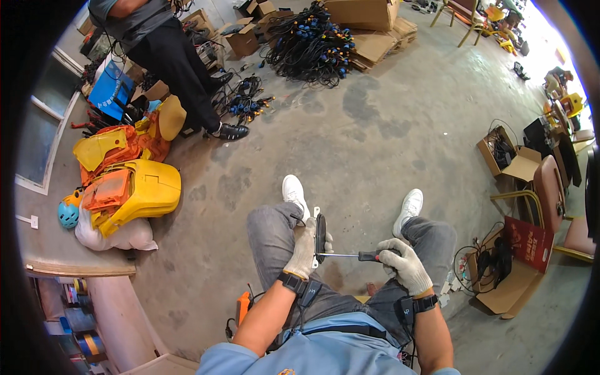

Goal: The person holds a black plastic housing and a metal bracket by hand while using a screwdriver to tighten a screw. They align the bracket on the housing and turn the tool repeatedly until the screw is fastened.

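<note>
My left hand point(302, 251), in a pale knit work glove, is wrapped round a slim black part point(320, 234) with white tabs at its two ends. The part stands on edge between my knees, its exact kind unclear. In my right hand point(407, 269), gloved alike, is a screwdriver point(369, 256) with a dark and red handle. Its metal shaft points left, and the tip meets the lower portion of the black part; whether it sits in a screw is too small to tell. Straps with small dark boxes circle both my wrists.
Yellow and orange plastic shells point(147, 190) are heaped at left, near a standing person point(181, 62). A tangle of black cables point(312, 44) lies at the back beside cardboard point(372, 47). Open cartons point(509, 281) and a brown chair point(549, 194) stand at right.
</note>
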`<state>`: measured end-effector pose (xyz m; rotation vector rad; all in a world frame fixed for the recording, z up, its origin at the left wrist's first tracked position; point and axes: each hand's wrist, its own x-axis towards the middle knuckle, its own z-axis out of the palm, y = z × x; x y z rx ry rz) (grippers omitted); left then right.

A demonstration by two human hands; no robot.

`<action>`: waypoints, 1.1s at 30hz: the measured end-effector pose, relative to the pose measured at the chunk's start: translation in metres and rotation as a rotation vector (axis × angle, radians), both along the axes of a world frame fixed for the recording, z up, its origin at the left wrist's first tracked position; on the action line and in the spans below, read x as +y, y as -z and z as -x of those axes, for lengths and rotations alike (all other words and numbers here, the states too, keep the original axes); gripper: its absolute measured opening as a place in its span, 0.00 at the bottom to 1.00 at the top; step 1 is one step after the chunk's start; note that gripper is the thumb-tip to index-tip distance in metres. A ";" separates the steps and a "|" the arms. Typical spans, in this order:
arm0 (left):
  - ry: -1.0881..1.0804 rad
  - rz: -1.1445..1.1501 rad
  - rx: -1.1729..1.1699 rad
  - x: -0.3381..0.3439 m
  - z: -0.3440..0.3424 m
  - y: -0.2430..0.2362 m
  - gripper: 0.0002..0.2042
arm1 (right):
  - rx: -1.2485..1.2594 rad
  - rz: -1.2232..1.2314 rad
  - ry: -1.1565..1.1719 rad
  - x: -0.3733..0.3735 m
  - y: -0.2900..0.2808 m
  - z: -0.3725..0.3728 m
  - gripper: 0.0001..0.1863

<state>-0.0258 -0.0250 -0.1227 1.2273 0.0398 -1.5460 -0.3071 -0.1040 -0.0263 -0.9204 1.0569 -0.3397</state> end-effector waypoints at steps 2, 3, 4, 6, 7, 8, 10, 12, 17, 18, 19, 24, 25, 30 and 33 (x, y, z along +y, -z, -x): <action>-0.024 -0.002 0.015 0.001 -0.001 0.002 0.25 | 0.007 0.002 -0.015 0.000 -0.003 -0.002 0.22; -0.028 -0.002 0.015 0.001 -0.001 0.002 0.25 | 0.027 -0.004 -0.013 0.000 -0.006 -0.003 0.21; -0.030 -0.018 -0.003 0.001 -0.001 0.003 0.25 | 0.047 -0.009 -0.011 0.000 -0.006 -0.005 0.21; -0.035 -0.032 -0.022 0.001 -0.001 0.003 0.25 | 0.063 0.025 -0.038 0.000 0.000 -0.004 0.22; -0.042 -0.045 -0.019 0.001 -0.001 0.003 0.25 | 0.081 0.058 -0.060 0.000 0.002 -0.004 0.22; -0.049 -0.057 -0.016 0.001 -0.001 0.002 0.25 | 0.079 0.059 -0.063 0.001 0.002 -0.004 0.22; -0.065 -0.062 -0.017 0.000 -0.001 0.002 0.24 | 0.045 0.048 -0.045 0.002 0.003 -0.007 0.18; -0.079 -0.069 -0.017 0.000 -0.001 0.000 0.24 | 0.087 0.030 -0.074 0.000 -0.004 -0.007 0.18; -0.001 -0.092 -0.214 -0.014 0.004 -0.019 0.23 | 0.094 0.073 -0.050 0.001 -0.004 -0.003 0.19; 0.000 -0.090 -0.215 -0.016 0.002 -0.019 0.23 | 0.084 0.071 -0.036 0.001 -0.003 -0.003 0.18; -0.015 -0.107 -0.204 -0.019 0.001 -0.017 0.23 | 0.075 0.070 -0.021 0.001 -0.003 -0.004 0.18; 0.054 -0.140 -0.198 -0.020 -0.004 0.002 0.23 | 0.145 0.132 -0.081 -0.003 -0.008 -0.008 0.19; 0.085 -0.162 -0.220 -0.023 -0.003 0.003 0.23 | 0.163 0.178 -0.086 -0.004 -0.003 -0.007 0.20; 0.107 -0.188 -0.167 -0.025 -0.011 0.023 0.22 | 0.139 0.203 -0.109 -0.013 0.009 -0.007 0.22; 0.064 -0.095 -0.051 -0.020 -0.013 0.031 0.21 | 0.153 0.138 -0.114 -0.017 -0.001 -0.013 0.21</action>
